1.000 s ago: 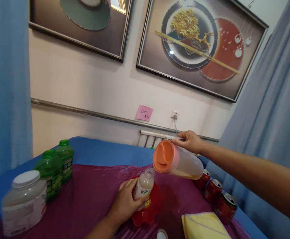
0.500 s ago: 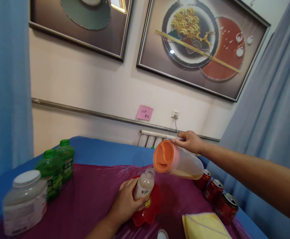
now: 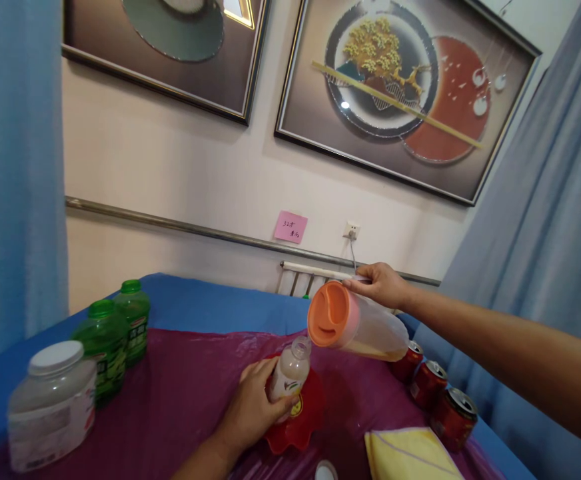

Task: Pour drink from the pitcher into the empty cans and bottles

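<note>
My left hand is wrapped round a small clear bottle, its open mouth tilted a little to the right. Beneath the bottle lies a red wavy-edged dish with a yellow sticker. My right hand grips the handle of a translucent pitcher with an orange lid. The pitcher is tipped nearly on its side, lid toward the bottle's mouth, with pale yellow liquid along its lower wall. Whether liquid is flowing between them I cannot tell.
On the left stand a white-lidded jar and two green bottles. Three red cans line the right side, near a folded yellow cloth. A white cap lies at the front edge. Purple plastic sheeting covers the blue surface.
Almost nothing differs. Both hands, the bottle and the pitcher keep their places; the view has shifted very slightly.
</note>
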A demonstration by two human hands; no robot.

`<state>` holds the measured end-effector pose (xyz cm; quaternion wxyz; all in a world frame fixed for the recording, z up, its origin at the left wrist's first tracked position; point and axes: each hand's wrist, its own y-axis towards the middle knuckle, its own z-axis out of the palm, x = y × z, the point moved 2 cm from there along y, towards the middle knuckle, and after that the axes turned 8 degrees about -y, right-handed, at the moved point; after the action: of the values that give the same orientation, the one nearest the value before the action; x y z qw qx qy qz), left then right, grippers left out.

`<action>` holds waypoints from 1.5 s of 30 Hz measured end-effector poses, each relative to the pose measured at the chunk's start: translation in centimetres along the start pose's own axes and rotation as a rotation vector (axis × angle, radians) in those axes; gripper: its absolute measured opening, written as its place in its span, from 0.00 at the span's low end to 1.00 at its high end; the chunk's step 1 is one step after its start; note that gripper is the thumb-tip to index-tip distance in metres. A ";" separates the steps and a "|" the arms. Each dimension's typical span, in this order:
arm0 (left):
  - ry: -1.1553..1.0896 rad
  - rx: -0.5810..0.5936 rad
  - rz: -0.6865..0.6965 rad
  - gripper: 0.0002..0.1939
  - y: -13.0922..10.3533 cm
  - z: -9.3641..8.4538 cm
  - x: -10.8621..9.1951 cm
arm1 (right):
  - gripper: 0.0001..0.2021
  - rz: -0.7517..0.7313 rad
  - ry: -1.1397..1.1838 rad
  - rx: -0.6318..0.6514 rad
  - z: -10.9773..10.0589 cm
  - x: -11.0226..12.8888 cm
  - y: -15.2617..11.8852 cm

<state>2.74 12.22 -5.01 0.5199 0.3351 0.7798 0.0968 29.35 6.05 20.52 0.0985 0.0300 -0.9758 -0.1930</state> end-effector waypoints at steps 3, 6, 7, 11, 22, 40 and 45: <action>0.004 0.019 -0.005 0.32 0.0 0.1 0.1 | 0.34 0.001 -0.001 0.002 0.1 0.0 0.0; 0.005 0.026 0.003 0.32 -0.1 0.1 0.1 | 0.34 -0.003 -0.001 0.002 0.1 0.0 0.0; 0.004 0.025 0.005 0.32 -0.1 0.1 0.0 | 0.34 -0.005 -0.001 0.000 0.0 0.0 0.0; 0.002 0.025 0.001 0.32 0.0 0.1 -0.2 | 0.35 -0.012 0.002 -0.010 0.0 0.0 0.1; -0.001 0.045 -0.018 0.32 0.0 -0.1 -0.6 | 0.33 -0.008 0.005 -0.018 0.1 -0.1 0.2; -0.013 0.042 -0.014 0.31 0.1 0.0 -0.7 | 0.35 -0.014 -0.007 -0.022 0.1 0.1 0.2; -0.009 0.042 -0.019 0.33 0.0 0.0 -0.5 | 0.34 -0.019 -0.010 -0.021 0.2 0.0 0.1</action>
<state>2.91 11.89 -4.62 0.5171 0.3389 0.7825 0.0737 29.28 6.23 20.43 0.0922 0.0371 -0.9739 -0.2042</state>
